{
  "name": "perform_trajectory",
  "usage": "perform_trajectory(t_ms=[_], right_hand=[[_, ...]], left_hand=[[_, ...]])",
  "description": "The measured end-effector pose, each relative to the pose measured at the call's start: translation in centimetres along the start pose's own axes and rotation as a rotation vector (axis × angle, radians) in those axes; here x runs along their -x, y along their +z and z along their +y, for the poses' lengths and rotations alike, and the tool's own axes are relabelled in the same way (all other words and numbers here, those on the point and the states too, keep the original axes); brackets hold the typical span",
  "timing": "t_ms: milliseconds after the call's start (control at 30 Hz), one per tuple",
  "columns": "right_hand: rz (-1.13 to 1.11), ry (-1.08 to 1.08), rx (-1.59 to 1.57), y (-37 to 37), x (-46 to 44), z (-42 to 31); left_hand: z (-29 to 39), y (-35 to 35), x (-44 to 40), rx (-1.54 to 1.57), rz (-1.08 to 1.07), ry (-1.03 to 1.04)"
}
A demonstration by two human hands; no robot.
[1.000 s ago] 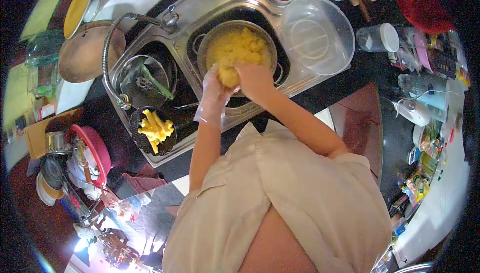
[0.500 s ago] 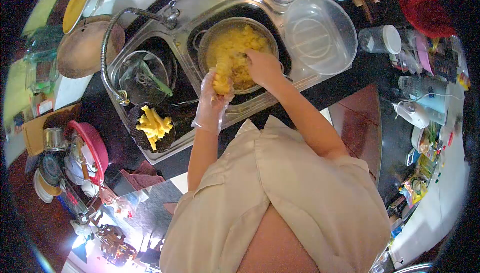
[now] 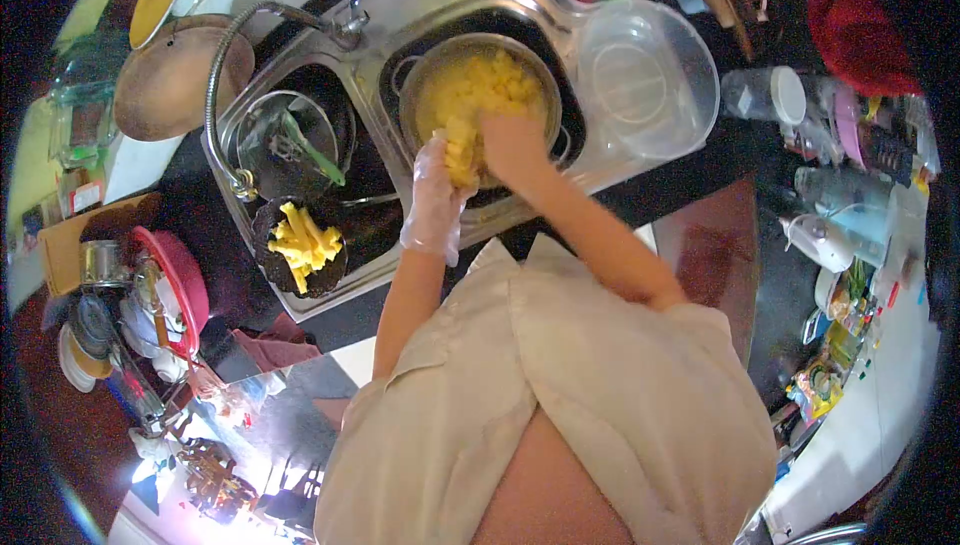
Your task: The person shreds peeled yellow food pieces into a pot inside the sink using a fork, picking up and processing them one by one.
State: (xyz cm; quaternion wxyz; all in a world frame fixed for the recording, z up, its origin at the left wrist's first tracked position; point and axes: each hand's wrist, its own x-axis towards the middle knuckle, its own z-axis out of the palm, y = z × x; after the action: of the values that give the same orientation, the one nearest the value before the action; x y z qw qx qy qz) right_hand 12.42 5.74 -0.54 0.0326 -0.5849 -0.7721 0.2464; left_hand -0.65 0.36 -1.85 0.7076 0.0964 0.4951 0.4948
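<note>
At upper centre, one gloved left hand (image 3: 436, 195) grips yellow pieces (image 3: 461, 150); one right hand (image 3: 513, 150), grasp unclear, reaches into one pot (image 3: 409, 110).

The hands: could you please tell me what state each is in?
Left hand: closed, holding yellow food.
Right hand: fingers blurred; open or closed cannot be told.

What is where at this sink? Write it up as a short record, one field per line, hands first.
Left hand: in a clear glove, holding yellow food over the pot's near side
Right hand: over the pot, blurred; grip unclear
Pot: in the right basin, yellow chunks inside
Left basin: round bowl, green-handled utensil in it
Near left corner: dark basket, yellow sticks
</note>
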Motion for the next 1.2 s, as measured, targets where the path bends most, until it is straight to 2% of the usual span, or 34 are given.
perform_trajectory(t_ms=[67,133,167,200,267,333,400,433,533,633,733,833,900,967,1000,1033,1067,1100,1200], right_hand=[[-0.025,-0.04,-0.002,0.3,1.4,0.1],[-0.058,-0.072,-0.011,0.1,2.0,0.3],[-0.045,-0.022,-0.028,-0.2,1.9,0.5],[-0.031,0.026,-0.045,-0.5,1.7,0.6],[-0.015,0.048,-0.047,-1.0,-0.3,1.0],[0.009,0.084,-0.055,-0.7,-0.2,0.7],[0.177,-0.058,0.02,0.3,1.4,-0.7],[0.073,-0.071,-0.036,0.1,2.0,-0.6],[0.054,0.03,-0.189,-1.2,0.9,0.5],[-0.037,0.045,0.003,-0.1,-1.3,0.5],[0.02,-0.07,-0.033,-0.3,1.9,-0.8],[0.108,-0.081,-0.078,-0.2,0.7,1.0],[0.048,-0.048,-0.044,-0.6,-0.8,1.0],[0.001,-0.019,-0.019,-0.3,-0.4,0.7],[0.087,-0.108,0.026,0.6,0.8,0.6],[0.158,-0.183,0.065,1.0,2.0,0.3],[0.151,-0.175,0.063,1.0,2.3,0.6],[0.074,-0.126,0.064,0.1,1.7,1.0],[-0.068,-0.003,0.032,-1.6,-1.2,1.0]], left_hand=[[-0.9,-1.0,-1.2,0.101,0.051,-0.033],[0.1,-0.1,-0.6,0.081,0.12,-0.026],[0.3,0.4,-0.2,0.057,0.183,-0.029],[0.3,0.0,0.0,0.065,0.19,-0.028],[0.4,-0.9,0.1,0.043,-0.013,-0.053],[0.4,1.1,0.6,0.058,0.049,-0.01],[0.8,1.7,0.0,0.075,0.106,0.049],[0.7,1.1,0.2,0.03,0.131,0.07],[0.6,0.3,1.2,-0.079,0.144,0.096],[0.2,1.5,2.0,-0.13,0.163,0.128],[0.9,0.7,0.8,-0.155,0.151,0.162],[0.9,0.6,1.2,-0.241,0.11,0.169],[-0.2,0.5,1.0,-0.29,0.083,0.186],[-0.8,-0.7,-0.3,-0.513,0.141,0.267],[-0.3,-0.8,-0.8,-0.588,0.16,0.303],[1.1,0.0,0.2,-0.525,0.155,0.207],[1.6,0.4,1.2,-0.457,0.152,0.104],[1.0,0.5,1.1,-0.473,0.153,0.244],[1.3,-0.4,1.4,-0.618,0.043,0.147]])
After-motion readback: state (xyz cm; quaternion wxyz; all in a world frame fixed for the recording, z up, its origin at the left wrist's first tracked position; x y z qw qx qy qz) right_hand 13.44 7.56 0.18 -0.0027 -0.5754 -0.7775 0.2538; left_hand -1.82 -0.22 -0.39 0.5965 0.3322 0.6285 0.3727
